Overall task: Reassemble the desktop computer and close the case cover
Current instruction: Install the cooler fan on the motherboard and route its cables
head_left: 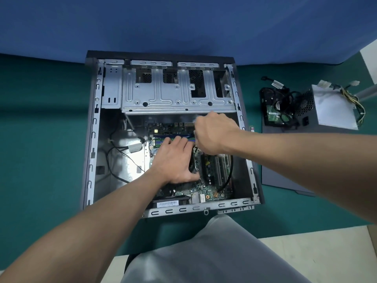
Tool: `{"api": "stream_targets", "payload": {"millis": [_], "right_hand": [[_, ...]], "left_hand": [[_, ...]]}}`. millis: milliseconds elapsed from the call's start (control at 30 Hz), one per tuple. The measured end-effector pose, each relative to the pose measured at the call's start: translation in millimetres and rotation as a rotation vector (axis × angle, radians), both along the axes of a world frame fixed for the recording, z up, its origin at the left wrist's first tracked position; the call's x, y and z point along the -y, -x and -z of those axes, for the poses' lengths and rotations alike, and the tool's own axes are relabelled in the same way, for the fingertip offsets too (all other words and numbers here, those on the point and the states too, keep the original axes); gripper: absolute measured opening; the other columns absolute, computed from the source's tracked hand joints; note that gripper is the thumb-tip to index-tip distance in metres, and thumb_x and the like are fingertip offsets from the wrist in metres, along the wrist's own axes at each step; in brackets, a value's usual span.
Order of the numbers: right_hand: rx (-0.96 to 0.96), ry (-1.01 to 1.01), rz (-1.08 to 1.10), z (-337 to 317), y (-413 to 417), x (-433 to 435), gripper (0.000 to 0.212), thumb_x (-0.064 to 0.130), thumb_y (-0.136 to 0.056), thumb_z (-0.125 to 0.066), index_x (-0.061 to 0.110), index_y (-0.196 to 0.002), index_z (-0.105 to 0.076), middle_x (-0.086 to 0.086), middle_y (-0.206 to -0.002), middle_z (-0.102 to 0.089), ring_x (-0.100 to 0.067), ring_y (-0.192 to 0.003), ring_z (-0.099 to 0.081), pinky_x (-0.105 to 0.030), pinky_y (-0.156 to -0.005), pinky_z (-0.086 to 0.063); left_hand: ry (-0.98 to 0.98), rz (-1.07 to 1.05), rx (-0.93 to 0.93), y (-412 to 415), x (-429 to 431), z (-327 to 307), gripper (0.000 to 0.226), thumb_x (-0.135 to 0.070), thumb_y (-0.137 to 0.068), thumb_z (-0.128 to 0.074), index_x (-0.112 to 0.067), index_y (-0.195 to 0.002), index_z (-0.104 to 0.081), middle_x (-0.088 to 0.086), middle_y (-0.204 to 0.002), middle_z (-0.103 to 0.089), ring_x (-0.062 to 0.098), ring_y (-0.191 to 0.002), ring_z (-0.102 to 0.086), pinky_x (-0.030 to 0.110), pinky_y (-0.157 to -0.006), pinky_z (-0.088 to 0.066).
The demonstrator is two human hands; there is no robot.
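I record a teal mat (40,144) over the work surface, a blue backdrop (183,23) across the top of the frame, and pale flooring (326,260) at lower right.

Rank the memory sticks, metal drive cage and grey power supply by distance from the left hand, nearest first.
1. Memory sticks, at the fingertips of the left hand.
2. Drive cage, beyond them, at the far end of the case.
3. Power supply, outside it, far right.

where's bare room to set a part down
Bare green mat left of the case; a smaller strip nearside of the side panel. Crowded: around the power supply, and the motherboard under left hand and right hand.
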State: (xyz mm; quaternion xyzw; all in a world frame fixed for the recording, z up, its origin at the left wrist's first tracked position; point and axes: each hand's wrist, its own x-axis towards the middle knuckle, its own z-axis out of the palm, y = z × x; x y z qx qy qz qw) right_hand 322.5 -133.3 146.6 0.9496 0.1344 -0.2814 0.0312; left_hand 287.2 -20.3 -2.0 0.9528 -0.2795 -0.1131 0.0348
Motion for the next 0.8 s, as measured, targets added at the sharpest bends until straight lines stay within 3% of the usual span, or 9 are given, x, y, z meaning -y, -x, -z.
{"api": "stream_targets", "payload": {"millis": [67,133,233,333,433,533,600,700,800], "right_hand": [[-0.075,0.013,0.097,2.6,-3.0,-2.7,0.019,0.010,-0.090,-0.049,0.011,-0.073,-0.042,-0.004,-0.070,-0.040,-0.029,-0.072,-0.048,-0.032,-0.061,-0.039],[-0.127,0.092,-0.013,-1.8,-0.8,-7.4,0.007,0.009,-0.091,-0.052,0.011,-0.088,-0.045,-0.004,-0.076,-0.049,-0.023,-0.064,-0.046,-0.030,-0.052,-0.034],[0.042,0.246,-0.498,-10.2,2.7,-6.0,0.024,0.013,-0.094,-0.050,0.011,-0.117,-0.045,-0.008,-0.099,-0.056,-0.028,-0.078,-0.056,-0.033,-0.053,-0.031],[0.165,0.186,-0.786,-13.2,4.6,-1.3,0.014,0.017,-0.095,-0.045,0.013,-0.103,-0.055,-0.006,-0.093,-0.059,-0.029,-0.084,-0.061,-0.033,-0.055,-0.032],[0.068,0.103,-0.286,-8.3,-2.1,1.9,0.025,0.020,-0.093,-0.047,0.014,-0.070,-0.039,-0.004,-0.069,-0.040,-0.028,-0.071,-0.049,-0.033,-0.060,-0.037],[-0.110,0.056,0.110,-4.3,-14.4,6.6,0.030,0.025,-0.094,-0.047,0.013,-0.068,-0.037,-0.007,-0.074,-0.044,-0.027,-0.075,-0.051,-0.031,-0.065,-0.041],[-0.143,0.121,-0.019,-5.8,-12.1,9.4,0.027,0.029,-0.097,-0.043,0.009,-0.079,-0.045,-0.007,-0.079,-0.049,-0.025,-0.073,-0.052,-0.031,-0.063,-0.040],[0.026,0.184,-0.435,-9.5,-1.7,11.9,0.019,0.016,-0.097,-0.040,0.009,-0.113,-0.046,-0.007,-0.077,-0.048,-0.030,-0.074,-0.051,-0.036,-0.059,-0.037],[0.121,0.123,-0.765,-6.4,0.7,14.3,0.018,0.013,-0.096,-0.038,0.009,-0.107,-0.051,-0.009,-0.085,-0.060,-0.028,-0.068,-0.049,-0.035,-0.056,-0.035]], "left_hand": [[0.005,0.001,0.001,0.2,-0.4,0.5,0.092,-0.079,-0.062,-0.033,-0.009,-0.117,-0.053,0.008,-0.109,-0.057,0.025,-0.101,-0.048,0.044,-0.090,-0.037],[-0.006,-0.002,-0.012,-0.2,0.0,0.5,0.098,-0.080,-0.060,-0.030,-0.009,-0.124,-0.050,0.008,-0.116,-0.056,0.025,-0.108,-0.047,0.045,-0.095,-0.035],[-0.010,-0.006,-0.021,-1.5,0.0,-1.0,0.105,-0.083,-0.057,-0.029,-0.010,-0.128,-0.051,0.009,-0.123,-0.056,0.026,-0.113,-0.047,0.047,-0.099,-0.033],[-0.014,0.004,0.000,-0.9,-0.2,-0.7,0.099,-0.082,-0.059,-0.033,-0.010,-0.123,-0.055,0.009,-0.118,-0.058,0.026,-0.110,-0.047,0.047,-0.097,-0.035],[-0.010,0.000,0.013,-0.5,0.2,-0.3,0.092,-0.080,-0.062,-0.035,-0.009,-0.117,-0.053,0.008,-0.112,-0.057,0.026,-0.105,-0.048,0.045,-0.092,-0.037],[-0.007,0.007,0.014,-0.2,-0.8,0.3,0.092,-0.080,-0.063,-0.035,-0.010,-0.120,-0.050,0.007,-0.111,-0.056,0.025,-0.103,-0.049,0.043,-0.091,-0.038],[0.000,0.009,0.021,0.1,-1.1,1.2,0.091,-0.081,-0.063,-0.034,-0.010,-0.119,-0.050,0.007,-0.111,-0.055,0.025,-0.102,-0.049,0.043,-0.090,-0.038],[-0.006,0.010,0.026,-0.5,0.0,-0.3,0.091,-0.080,-0.064,-0.033,-0.009,-0.118,-0.050,0.007,-0.112,-0.056,0.025,-0.103,-0.048,0.044,-0.091,-0.037],[-0.024,0.003,0.017,-1.6,-0.1,0.3,0.098,-0.080,-0.063,-0.032,-0.007,-0.125,-0.048,0.009,-0.119,-0.054,0.026,-0.109,-0.047,0.045,-0.095,-0.036]]}}
